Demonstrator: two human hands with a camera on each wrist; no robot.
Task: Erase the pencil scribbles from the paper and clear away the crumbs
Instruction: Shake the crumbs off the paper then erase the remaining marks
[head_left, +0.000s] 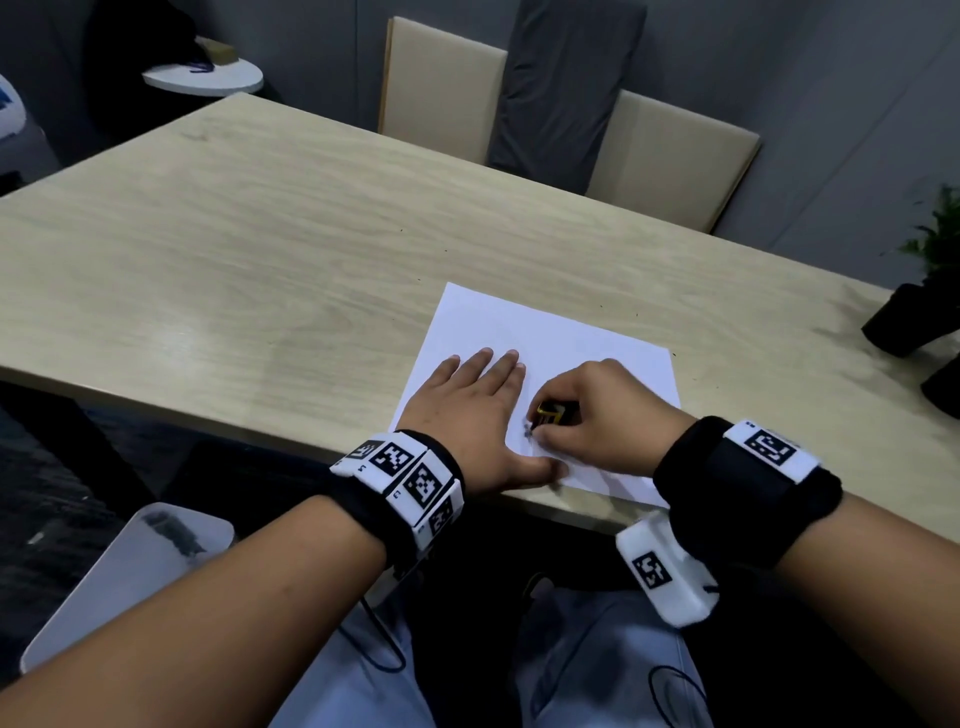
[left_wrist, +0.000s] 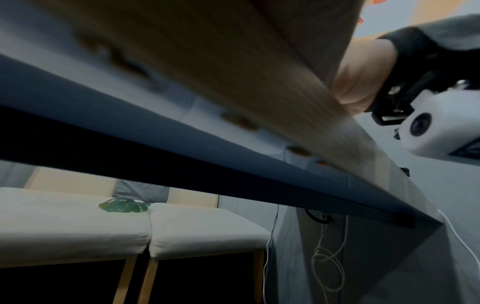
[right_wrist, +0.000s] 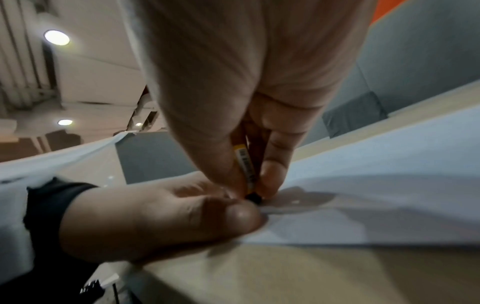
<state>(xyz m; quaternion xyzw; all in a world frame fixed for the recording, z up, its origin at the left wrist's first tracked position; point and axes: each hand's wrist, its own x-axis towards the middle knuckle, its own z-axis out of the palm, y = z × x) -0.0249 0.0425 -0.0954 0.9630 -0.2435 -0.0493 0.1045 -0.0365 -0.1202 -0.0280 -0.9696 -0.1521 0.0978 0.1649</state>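
Pale wooden table (head_left: 260, 234) held the paper (head_left: 550, 332) at its near edge; the left hand (head_left: 467, 410) lay flat on the sheet, fingers straight, while the right hand (head_left: 597, 415) pinched a yellow-sleeved eraser (head_left: 550, 413), tip down, mostly hidden; dark crumbs (head_left: 527, 428) lay beside it, scribbles unclear

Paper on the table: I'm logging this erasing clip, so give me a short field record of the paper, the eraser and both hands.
paper: white sheet lying flat at the near edge of the wooden table
left hand: flat on the sheet, fingers straight, pressing it down
right hand: pinches the eraser
eraser: yellow-sleeved, dark tip down on the paper, beside the left thumb
marks: small dark smudge at the tip
crumbs: too small to tell
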